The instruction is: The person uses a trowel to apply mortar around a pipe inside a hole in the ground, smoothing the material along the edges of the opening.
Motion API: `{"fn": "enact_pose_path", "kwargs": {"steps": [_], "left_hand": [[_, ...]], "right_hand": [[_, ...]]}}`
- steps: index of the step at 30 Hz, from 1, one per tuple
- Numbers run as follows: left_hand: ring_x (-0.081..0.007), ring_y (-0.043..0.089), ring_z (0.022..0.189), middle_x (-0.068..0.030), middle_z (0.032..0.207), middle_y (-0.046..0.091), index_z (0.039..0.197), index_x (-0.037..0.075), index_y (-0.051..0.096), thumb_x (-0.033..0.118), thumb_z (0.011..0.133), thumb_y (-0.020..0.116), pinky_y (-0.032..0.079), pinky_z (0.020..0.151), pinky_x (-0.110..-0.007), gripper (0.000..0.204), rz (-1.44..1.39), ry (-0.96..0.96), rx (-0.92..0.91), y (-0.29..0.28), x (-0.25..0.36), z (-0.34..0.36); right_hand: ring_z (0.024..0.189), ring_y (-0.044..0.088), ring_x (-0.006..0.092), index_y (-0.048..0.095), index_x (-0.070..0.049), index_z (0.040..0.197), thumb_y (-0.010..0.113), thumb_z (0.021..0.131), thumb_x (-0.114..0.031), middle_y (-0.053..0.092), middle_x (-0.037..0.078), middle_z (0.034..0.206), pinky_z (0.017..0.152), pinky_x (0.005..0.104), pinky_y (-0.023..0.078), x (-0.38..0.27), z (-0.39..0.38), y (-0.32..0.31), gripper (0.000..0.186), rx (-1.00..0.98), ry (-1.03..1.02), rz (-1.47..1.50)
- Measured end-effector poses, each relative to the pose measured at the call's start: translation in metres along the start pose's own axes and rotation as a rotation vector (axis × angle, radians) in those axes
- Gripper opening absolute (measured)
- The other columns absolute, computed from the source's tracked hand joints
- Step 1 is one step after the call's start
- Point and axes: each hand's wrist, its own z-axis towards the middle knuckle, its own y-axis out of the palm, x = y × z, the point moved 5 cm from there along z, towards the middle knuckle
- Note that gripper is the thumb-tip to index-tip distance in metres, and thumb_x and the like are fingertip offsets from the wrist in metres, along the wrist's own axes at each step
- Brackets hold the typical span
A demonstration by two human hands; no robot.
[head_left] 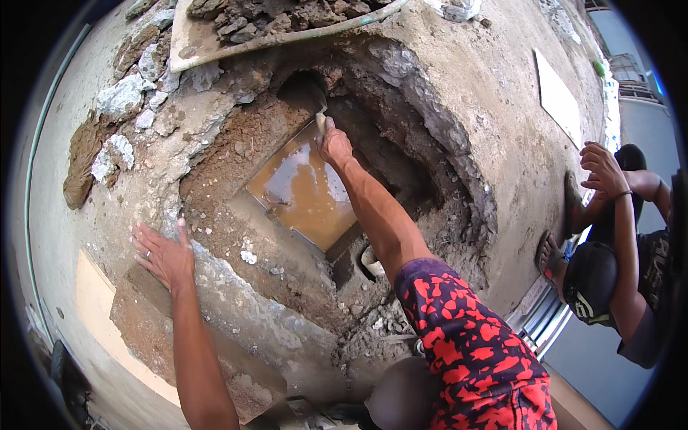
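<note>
My left hand (163, 254) lies flat, fingers spread, on the broken concrete edge (236, 301) of a dug pit. My right hand (334, 143) reaches down into the pit and grips the pale handle of a small trowel (317, 107), whose blade points into a dark hollow (304, 84) in the earth wall. Just below that hand lies a rectangular pool of muddy brown water (304, 193) at the pit's bottom. My right arm wears a red and dark patterned sleeve (473, 344).
A metal pan of rubble (251, 29) sits at the pit's far rim. Broken concrete chunks (125, 97) lie at the upper left. A crouching person (609, 272) in dark clothes is at the right. A pale board (559, 97) lies on the ground beyond.
</note>
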Motion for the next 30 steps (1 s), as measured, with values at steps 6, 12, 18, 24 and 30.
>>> {"fn": "enact_pose_path", "kwargs": {"steps": [6, 12, 18, 24, 30], "left_hand": [[-0.0311, 0.009, 0.144, -0.0167, 0.155, 0.013, 0.148, 0.002, 0.014, 0.066, 0.089, 0.037, 0.012, 0.114, -0.051, 0.090, 0.018, 0.004, 0.045, 0.006, -0.007, -0.002], [-0.0330, 0.011, 0.143, -0.0170, 0.155, 0.013, 0.148, 0.001, 0.014, 0.068, 0.089, 0.035, 0.014, 0.113, -0.051, 0.091, 0.019, 0.032, 0.088, 0.009, -0.004, 0.000], [-0.0347, 0.012, 0.143, -0.0189, 0.154, 0.015, 0.147, 0.000, 0.013, 0.068, 0.089, 0.034, 0.014, 0.113, -0.051, 0.092, 0.056, 0.052, 0.118, 0.014, -0.011, -0.001], [-0.0354, 0.011, 0.143, -0.0211, 0.153, 0.015, 0.147, -0.002, 0.014, 0.068, 0.089, 0.034, 0.013, 0.114, -0.051, 0.093, 0.029, 0.068, 0.085, 0.012, -0.004, -0.001], [-0.0343, 0.007, 0.144, -0.0206, 0.154, 0.013, 0.145, -0.005, 0.016, 0.069, 0.089, 0.032, 0.010, 0.114, -0.053, 0.094, 0.010, 0.064, 0.073, 0.013, -0.004, 0.000]], "right_hand": [[0.092, 0.061, 0.0465, 0.051, -0.005, 0.117, 0.057, 0.084, -0.026, 0.063, 0.029, 0.095, 0.081, 0.0510, 0.049, -0.002, 0.008, -0.024, 0.040, -0.072, -0.039, 0.001], [0.093, 0.058, 0.0500, 0.052, -0.002, 0.114, 0.048, 0.089, -0.029, 0.062, 0.032, 0.096, 0.081, 0.0537, 0.046, -0.009, 0.000, -0.004, 0.037, -0.057, 0.031, 0.132], [0.057, 0.061, 0.0246, 0.052, -0.003, 0.120, 0.049, 0.092, -0.032, 0.061, 0.014, 0.074, 0.049, 0.0376, 0.049, 0.006, -0.013, 0.005, 0.040, -0.390, 0.188, 0.580], [0.046, 0.050, 0.0139, 0.055, -0.008, 0.119, 0.050, 0.094, -0.033, 0.054, 0.005, 0.066, 0.038, 0.0304, 0.038, 0.025, -0.011, 0.016, 0.035, -0.481, 0.175, 0.744], [0.044, 0.046, 0.0094, 0.052, -0.012, 0.124, 0.052, 0.094, -0.033, 0.051, 0.001, 0.065, 0.035, 0.0257, 0.036, 0.059, -0.046, 0.013, 0.036, -0.681, 0.251, 1.066]]}}
